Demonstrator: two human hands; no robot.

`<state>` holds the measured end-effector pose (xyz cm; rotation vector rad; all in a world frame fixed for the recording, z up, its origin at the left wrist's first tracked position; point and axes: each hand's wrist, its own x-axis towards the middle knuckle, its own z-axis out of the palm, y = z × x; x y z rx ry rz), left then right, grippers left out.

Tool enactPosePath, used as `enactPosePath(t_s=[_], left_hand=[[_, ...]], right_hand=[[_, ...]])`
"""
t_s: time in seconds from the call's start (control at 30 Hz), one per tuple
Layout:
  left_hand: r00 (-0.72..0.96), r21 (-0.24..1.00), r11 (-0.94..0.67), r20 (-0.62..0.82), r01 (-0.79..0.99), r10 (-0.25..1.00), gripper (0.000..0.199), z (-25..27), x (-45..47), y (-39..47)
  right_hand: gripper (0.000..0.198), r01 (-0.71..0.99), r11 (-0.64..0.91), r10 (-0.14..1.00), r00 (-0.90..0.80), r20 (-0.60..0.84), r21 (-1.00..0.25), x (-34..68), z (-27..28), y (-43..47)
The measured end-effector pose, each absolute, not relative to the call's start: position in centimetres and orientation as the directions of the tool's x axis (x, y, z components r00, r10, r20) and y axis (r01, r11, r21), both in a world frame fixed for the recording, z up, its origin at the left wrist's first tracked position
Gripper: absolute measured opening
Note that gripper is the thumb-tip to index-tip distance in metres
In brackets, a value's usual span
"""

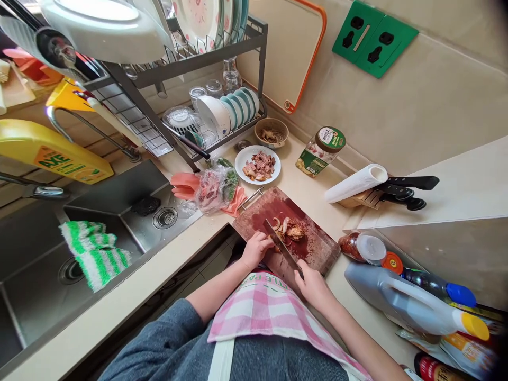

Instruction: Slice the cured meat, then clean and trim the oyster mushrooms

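Observation:
My right hand is wrapped round the handle of a kitchen knife, whose blade slants up and left across the chopping board. On the blade's left side is my left hand, fingers bent together on a small piece of meat that they mostly hide. Beyond the blade lies a chunk of browned cooked meat, with curved slices by it. Dark red-brown juice wets the board. A white plate of cut meat stands just past the board's far end.
Left of the plate are a plastic bag of food and pink gloves, near the sink. A dish rack rises behind. Rightward stand a knife block, a lidded jar and several bottles, including a large grey jug.

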<state>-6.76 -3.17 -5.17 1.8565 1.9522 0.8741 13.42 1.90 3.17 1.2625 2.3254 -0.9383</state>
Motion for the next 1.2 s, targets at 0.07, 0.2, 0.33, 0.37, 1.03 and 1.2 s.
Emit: enactPosePath(t_s=[0.07,0.2,0.33,0.37,1.03,1.2], left_hand=[[-0.118,0.625,-0.023,0.183,0.780,0.976,0.033,-5.1,-6.8,-3.1],[-0.128,0.666,-0.021,0.175,0.745,0.976,0.033,-5.1,-6.8,-3.0],[-0.138,0.665,-0.017,0.179,0.747,0.974,0.034,-5.6,-6.8,-3.2],[-0.132,0.664,-0.025,0.184,0.747,0.974,0.034,-5.7,-6.8,-3.3],[-0.125,0.660,-0.026,0.182,0.751,0.975,0.037,-5.8,-6.8,-3.4],[-0.125,0.672,-0.026,0.174,0.740,0.977,0.035,-5.7,-6.9,-3.6]], right_hand=[[0.017,0.827,0.377,0.613,-0.560,-0.558,-0.417,15.1,4.2,1.4],[0.015,0.838,0.384,0.596,-0.545,-0.589,-0.387,14.9,5.4,1.0],[0.014,0.856,0.404,0.608,-0.514,-0.605,-0.322,11.2,3.7,1.6],[0.015,0.851,0.409,0.617,-0.524,-0.588,-0.329,10.3,3.1,1.8],[0.016,0.831,0.418,0.613,-0.556,-0.561,-0.368,9.7,2.7,2.2],[0.014,0.772,0.385,0.610,-0.624,-0.488,-0.506,10.1,2.5,3.1]])
